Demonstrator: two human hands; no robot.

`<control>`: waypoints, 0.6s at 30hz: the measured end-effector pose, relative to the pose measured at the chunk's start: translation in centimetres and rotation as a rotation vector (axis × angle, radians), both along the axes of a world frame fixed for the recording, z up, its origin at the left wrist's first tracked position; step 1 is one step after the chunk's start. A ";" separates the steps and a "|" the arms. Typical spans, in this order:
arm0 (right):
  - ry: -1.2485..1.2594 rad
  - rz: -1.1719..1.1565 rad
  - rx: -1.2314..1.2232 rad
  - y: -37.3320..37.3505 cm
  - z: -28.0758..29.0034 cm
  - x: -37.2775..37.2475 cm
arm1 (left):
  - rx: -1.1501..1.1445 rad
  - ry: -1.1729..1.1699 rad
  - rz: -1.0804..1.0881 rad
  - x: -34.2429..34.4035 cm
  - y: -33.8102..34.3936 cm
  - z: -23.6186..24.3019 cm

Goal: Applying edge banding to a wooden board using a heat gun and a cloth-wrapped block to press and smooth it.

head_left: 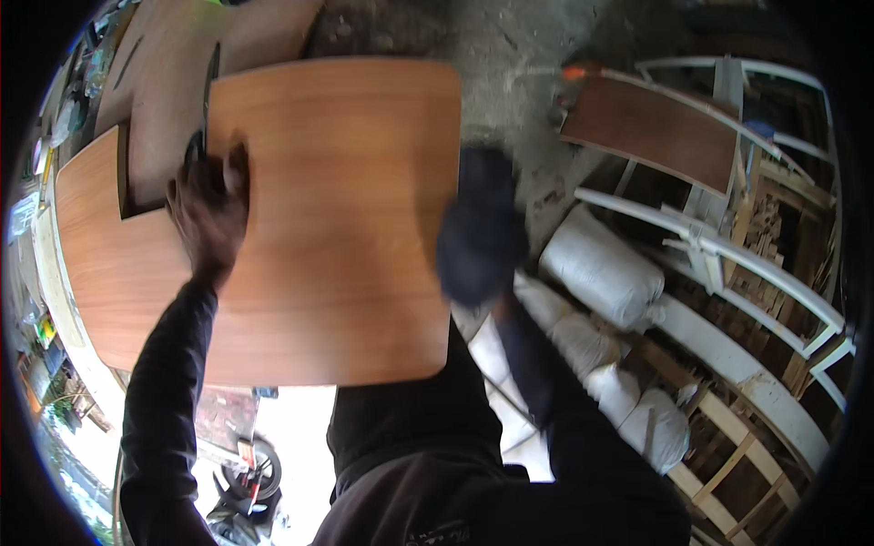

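Observation:
A wood-grain board (337,218) with rounded corners and a cut-out on its far left side lies flat in front of me. My left hand (211,205) grips it at the edge of the cut-out, thumb on the top face and fingers curled toward the dark edge. At the board's right edge, a dark, motion-blurred thing (482,227), perhaps a cloth or a glove, covers my right hand. Only a little of that wrist shows below it, and the fingers are hidden. I cannot tell whether the dark thing touches the edge.
Beyond the cut-out lies a brown panel (168,68). White metal frames (728,241) stand on the right, with a dark brown panel (651,132) on them. Stuffed white sacks (603,266) and wooden slats (742,473) are nearer. A motorcycle (246,496) shows at lower left.

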State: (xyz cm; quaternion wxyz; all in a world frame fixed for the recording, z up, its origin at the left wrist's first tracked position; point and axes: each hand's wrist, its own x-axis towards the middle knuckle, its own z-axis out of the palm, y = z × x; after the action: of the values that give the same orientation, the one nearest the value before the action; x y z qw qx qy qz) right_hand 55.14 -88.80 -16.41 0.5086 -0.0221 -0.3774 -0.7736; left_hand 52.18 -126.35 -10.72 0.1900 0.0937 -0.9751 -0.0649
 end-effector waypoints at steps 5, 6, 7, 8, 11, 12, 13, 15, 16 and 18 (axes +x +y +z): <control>-0.077 -0.150 0.149 0.7 2.6 -0.1 | -0.022 -0.119 0.020 0.1 -0.7 -1.1; -0.086 -0.156 0.127 0.4 3.9 3.2 | 0.001 -0.133 0.052 0.0 -0.8 -1.2; -0.091 -0.167 0.090 0.1 5.1 6.7 | 0.022 -0.165 0.088 -0.1 -0.9 -1.3; -0.099 -0.173 0.050 0.0 5.9 10.0 | 0.023 -0.148 0.093 -0.2 -0.9 -1.2; -0.140 -0.211 -0.012 0.4 5.7 14.9 | -0.002 -0.183 0.106 -0.4 -0.8 -1.0; -0.159 -0.234 -0.002 0.8 5.1 14.9 | -0.018 -0.212 0.102 -0.5 -0.7 -0.9; -0.193 -0.267 0.034 1.2 4.4 14.6 | -0.041 -0.249 0.100 -0.4 -0.7 -0.8; -0.216 -0.300 0.078 1.6 3.6 13.7 | -0.020 -0.252 0.114 -0.3 -0.6 -0.8; -0.254 -0.298 0.158 1.4 3.8 13.8 | -0.025 -0.223 0.103 -0.3 -0.7 -0.9; -0.223 -0.283 0.036 0.5 4.4 15.1 | -0.023 -0.187 0.050 0.0 -1.1 -1.2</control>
State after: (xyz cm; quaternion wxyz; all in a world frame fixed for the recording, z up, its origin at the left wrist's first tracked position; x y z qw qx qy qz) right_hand 70.23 -88.35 -11.99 0.3498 0.0201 -0.4107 -0.8418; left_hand 52.14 -127.46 -11.88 0.1007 0.1212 -0.9867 -0.0400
